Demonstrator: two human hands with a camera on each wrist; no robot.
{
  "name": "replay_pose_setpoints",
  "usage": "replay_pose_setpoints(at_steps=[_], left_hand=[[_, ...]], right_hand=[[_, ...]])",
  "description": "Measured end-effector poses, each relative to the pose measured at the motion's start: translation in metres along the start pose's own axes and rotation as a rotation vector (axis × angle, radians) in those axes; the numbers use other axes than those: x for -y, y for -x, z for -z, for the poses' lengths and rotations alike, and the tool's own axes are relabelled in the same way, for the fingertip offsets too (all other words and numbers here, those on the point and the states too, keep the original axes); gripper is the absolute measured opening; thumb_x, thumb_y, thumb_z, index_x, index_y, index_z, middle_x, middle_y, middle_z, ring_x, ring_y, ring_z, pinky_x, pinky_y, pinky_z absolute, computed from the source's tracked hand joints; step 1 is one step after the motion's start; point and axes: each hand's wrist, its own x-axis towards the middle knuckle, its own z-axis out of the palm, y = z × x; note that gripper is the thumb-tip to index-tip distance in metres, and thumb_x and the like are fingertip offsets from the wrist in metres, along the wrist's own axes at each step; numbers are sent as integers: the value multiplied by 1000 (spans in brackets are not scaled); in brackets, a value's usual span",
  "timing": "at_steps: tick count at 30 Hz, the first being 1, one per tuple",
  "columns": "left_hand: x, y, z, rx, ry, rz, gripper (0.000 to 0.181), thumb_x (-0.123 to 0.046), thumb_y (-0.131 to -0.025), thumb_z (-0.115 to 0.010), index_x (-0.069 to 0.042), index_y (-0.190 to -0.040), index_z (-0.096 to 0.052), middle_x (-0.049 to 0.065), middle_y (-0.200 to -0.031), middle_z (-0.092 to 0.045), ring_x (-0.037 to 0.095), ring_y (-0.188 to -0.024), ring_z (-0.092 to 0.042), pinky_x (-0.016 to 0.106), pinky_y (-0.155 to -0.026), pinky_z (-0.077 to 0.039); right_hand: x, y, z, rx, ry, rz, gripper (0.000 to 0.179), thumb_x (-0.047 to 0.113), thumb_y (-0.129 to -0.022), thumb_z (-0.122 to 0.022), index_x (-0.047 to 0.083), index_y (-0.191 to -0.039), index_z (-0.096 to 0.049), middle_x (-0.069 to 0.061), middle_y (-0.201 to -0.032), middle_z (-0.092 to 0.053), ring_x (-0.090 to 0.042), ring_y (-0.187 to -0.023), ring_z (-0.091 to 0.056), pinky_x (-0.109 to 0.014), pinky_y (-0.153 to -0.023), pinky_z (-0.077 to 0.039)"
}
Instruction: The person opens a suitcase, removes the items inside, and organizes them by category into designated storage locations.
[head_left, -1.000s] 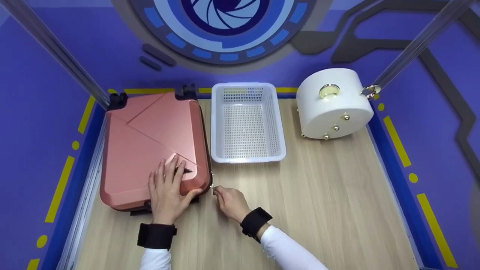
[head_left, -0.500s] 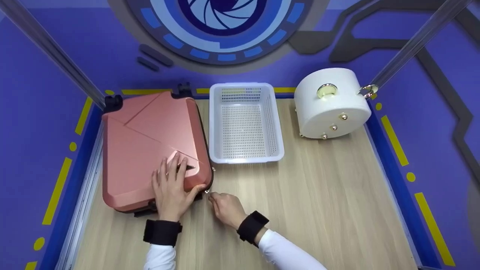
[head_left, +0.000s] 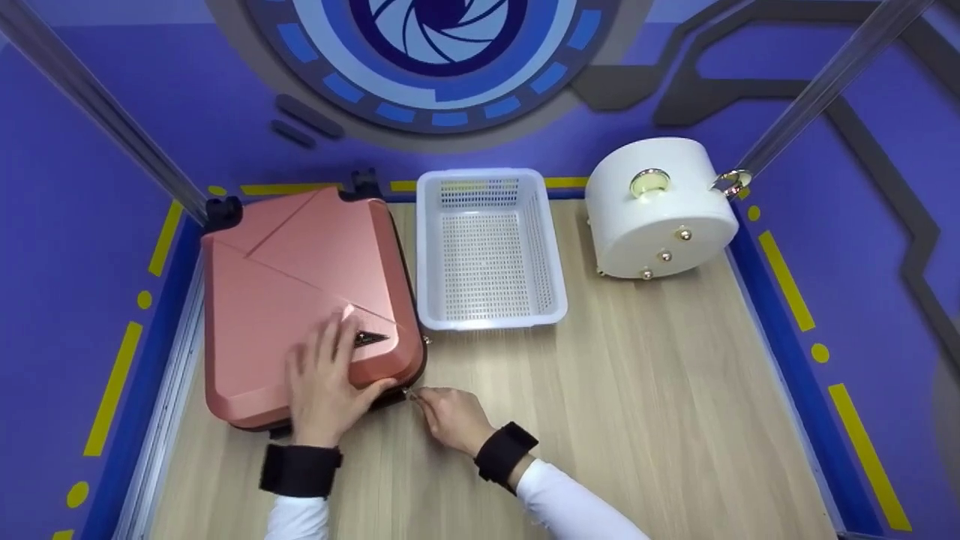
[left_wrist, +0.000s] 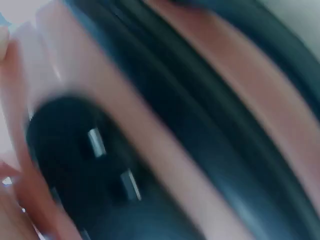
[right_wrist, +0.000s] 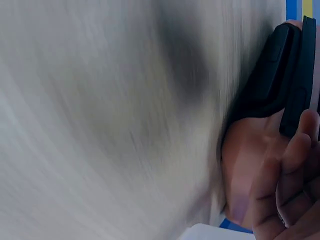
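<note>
Right hand (head_left: 454, 418) at the zip pull (head_left: 408, 392), case (head_left: 277, 300) to its left

The pull sits at the right hand's fingertips, by the near right corner of the case. Thumb and finger appear to pinch it; the other fingers curl in behind. The right wrist view shows those folded fingers close to the black fittings on the case's near side, but not the pull itself.

The case lies flat, to the left of the right hand and beyond it. Its long axis runs roughly away from both hands, with the wheels (head_left: 223, 214) at the far end. From the right hand, the near edge goes off leftward past the left hand (head_left: 324, 394), while the right side goes away from it. On that side, beyond the right hand, is a second metal piece (head_left: 427, 340).

For the pull, the right hand is the nearer one. The left hand rests on the lid with its fingers extended, slightly blurred, gripping nothing; its thumb reaches toward the same corner. The left wrist view is too smeared to add much.

Beyond the right hand stands the basket (head_left: 491, 325), beside the case; farther off to its right is the bag (head_left: 660, 225).
</note>
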Motion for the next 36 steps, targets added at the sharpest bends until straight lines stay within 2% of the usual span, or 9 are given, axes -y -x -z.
replay_pose_setpoints(at_steps=[4,7,10,14,18,23,28,32,36], left_hand=[[24,6,16,29,-34,43,133,-73,-51,-88,-15,-160,-40,16,-167,-33,51,-151,-25,80,-113,-14],[35,15,22,48,-48,63,130,-76,-53,-83,-16,-161,-39,15,-169,-27,53,-153,-18,83,-111,-5],[38,21,24,51,-60,71,126,-78,-58,-78,-17,-161,-38,14,-170,-25,52,-154,-17,84,-111,-4],[33,24,23,41,-81,95,125,-81,-60,-74,-17,-162,-37,13,-171,-25,50,-154,-17,84,-110,-5],[24,25,22,32,-104,141,126,-81,-60,-75,-17,-162,-37,13,-170,-26,51,-154,-18,84,-110,-6],[10,26,19,21,-110,215,128,-80,-60,-79,-18,-163,-36,13,-171,-24,51,-155,-15,84,-111,-3],[1,27,15,-2,-116,257,127,-80,-60,-77,-17,-162,-36,14,-171,-24,51,-155,-14,83,-111,0],[-5,26,11,-41,-119,262,126,-79,-59,-76,-17,-162,-37,15,-170,-26,51,-155,-16,85,-110,-2],[-10,25,5,-110,-139,263,125,-81,-58,-73,-16,-160,-40,16,-168,-32,52,-153,-20,86,-108,-6]], right_hand=[[-2,-1,4,34,-34,-26,21,11,-103,-58,14,-115,-75,2,-105,-79,-11,-92,-75,-30,-73,-60],[-1,-2,5,62,-43,-24,22,12,-104,-57,15,-117,-75,3,-107,-79,-10,-94,-74,-28,-75,-60],[-1,-3,5,78,-48,-16,23,13,-104,-57,16,-118,-75,4,-108,-78,-10,-95,-75,-29,-76,-60],[-1,-3,5,76,-54,-23,22,14,-105,-58,15,-117,-76,5,-107,-79,-11,-94,-75,-30,-74,-60],[-3,-2,6,58,-47,-23,21,17,-106,-57,15,-116,-76,4,-104,-79,-12,-90,-75,-32,-72,-60],[-3,-1,4,28,-65,-25,22,12,-104,-57,13,-117,-74,2,-103,-79,-13,-90,-75,-33,-72,-60],[-4,0,4,9,-74,-19,21,10,-103,-57,11,-116,-74,0,-100,-79,-14,-87,-75,-33,-71,-60],[-4,-1,4,5,-54,-3,18,11,-104,-58,12,-112,-74,0,-95,-78,-14,-82,-74,-32,-67,-59],[-3,-2,3,30,-65,-3,16,11,-104,-58,12,-110,-72,0,-95,-77,-14,-82,-73,-32,-66,-58]])
